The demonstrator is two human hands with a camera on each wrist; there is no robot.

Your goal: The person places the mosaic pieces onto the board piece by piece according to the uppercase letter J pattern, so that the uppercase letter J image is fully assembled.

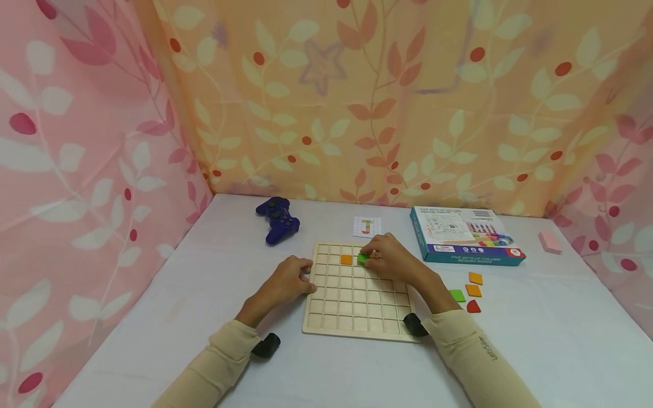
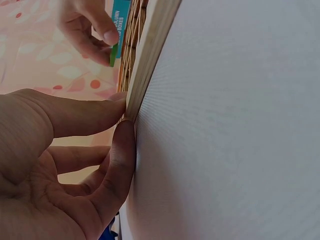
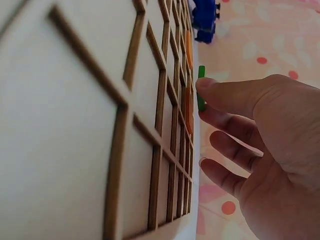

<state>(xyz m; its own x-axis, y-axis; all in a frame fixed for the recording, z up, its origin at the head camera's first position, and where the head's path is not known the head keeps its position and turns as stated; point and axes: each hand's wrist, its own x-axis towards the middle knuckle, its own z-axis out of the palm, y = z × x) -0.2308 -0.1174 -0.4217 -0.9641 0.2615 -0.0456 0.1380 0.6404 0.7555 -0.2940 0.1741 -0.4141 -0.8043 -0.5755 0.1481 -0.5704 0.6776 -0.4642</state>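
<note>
A wooden grid board (image 1: 346, 309) lies on the table. My left hand (image 1: 285, 280) grips its left edge, and the left wrist view has the thumb (image 2: 90, 115) and a curled finger against the rim. Over the far part of the board, my right hand (image 1: 393, 259) pinches a green square tile (image 3: 201, 90) between thumb and fingers. The tile is tilted up, just off the surface in the right wrist view. One orange tile (image 1: 346, 259) sits in a far cell. A second orange tile (image 3: 189, 111) shows in the right wrist view; my hand mostly hides it from the head camera.
Right of the board lie two loose orange tiles (image 1: 475, 278), a green tile (image 1: 457, 296) and a red rounded piece (image 1: 473, 306). Behind are a pattern card (image 1: 367, 226), a game box (image 1: 466, 235), a blue game controller (image 1: 278, 220) and a pink block (image 1: 550, 242).
</note>
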